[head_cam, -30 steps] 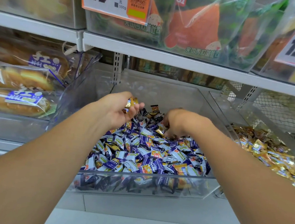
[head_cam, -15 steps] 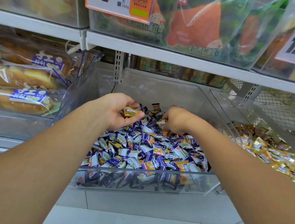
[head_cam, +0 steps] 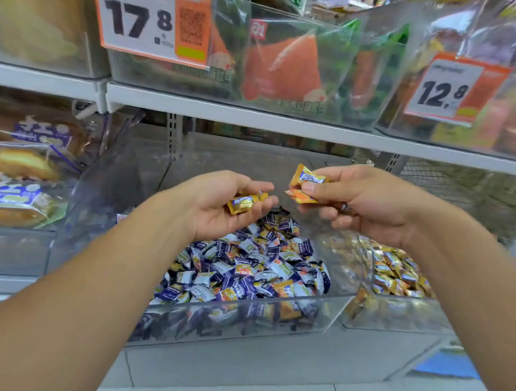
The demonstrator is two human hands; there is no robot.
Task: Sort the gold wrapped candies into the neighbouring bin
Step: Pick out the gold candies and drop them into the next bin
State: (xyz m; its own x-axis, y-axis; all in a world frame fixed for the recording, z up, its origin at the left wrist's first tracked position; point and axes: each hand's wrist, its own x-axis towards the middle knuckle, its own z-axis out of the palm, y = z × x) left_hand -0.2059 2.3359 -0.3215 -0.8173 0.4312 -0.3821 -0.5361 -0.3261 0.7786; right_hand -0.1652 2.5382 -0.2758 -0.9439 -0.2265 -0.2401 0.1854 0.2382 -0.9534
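A clear plastic bin [head_cam: 265, 313] in the middle holds a heap of purple and white candies [head_cam: 244, 266] with some gold ones mixed in. My left hand [head_cam: 221, 206] hovers above the heap, palm up, with a gold wrapped candy [head_cam: 245, 202] lying on its fingers. To its right and slightly higher, my right hand [head_cam: 362, 201] pinches gold wrapped candies [head_cam: 306, 184] between thumb and fingers. The neighbouring bin [head_cam: 396, 313] on the right holds gold candies [head_cam: 397, 270].
A white shelf edge [head_cam: 257, 117] runs just above the hands, carrying clear bins of packaged snacks and orange price tags [head_cam: 150, 17]. Wrapped bread packs [head_cam: 12, 174] fill the bin on the left. Grey floor tiles lie below the bins.
Both hands have lifted out of the candy heap. My right hand has come up holding gold candies and moved right; my left hand has turned palm up with its gold candy.
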